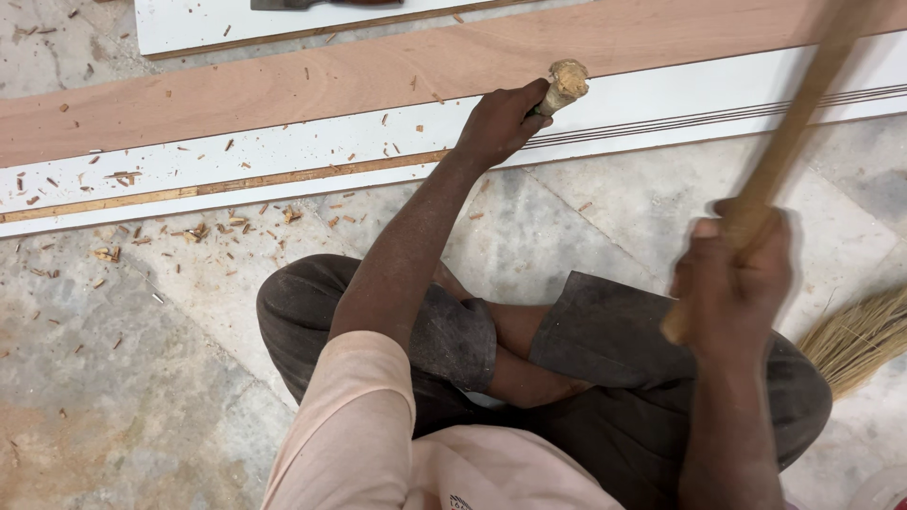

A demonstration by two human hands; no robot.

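Nearest of all, the person's pale pink sleeve (354,425) and folded knees in dark trousers (605,378) are filling the near middle, the person sitting cross-legged on the stone floor (113,378).

From there the left hand (499,123) is reaching far and slightly left, fist clenched round a chisel (564,85) whose battered wooden butt is sticking up and tilting to the right out of the grip; the blade end is hidden under the fingers. It is resting on the white board (283,156), close to a thin wooden strip along that board's near side.

The right hand (732,269) is sitting nearer and well to the right, wrapped tight round a wooden handle (789,132) that is blurring as it rises far and right out of view; its head cannot be seen. So the handle's long axis is slanting up over the board, and the chisel butt is lying far and left of that hand, the two well apart.

Beyond the white board a long plywood plank (283,80) is running left to right, parallel to it. Wood chips (198,231) are littering the floor on the left; a straw broom (855,335) is lying at the right edge, beside the knee. Open floor is showing near left.
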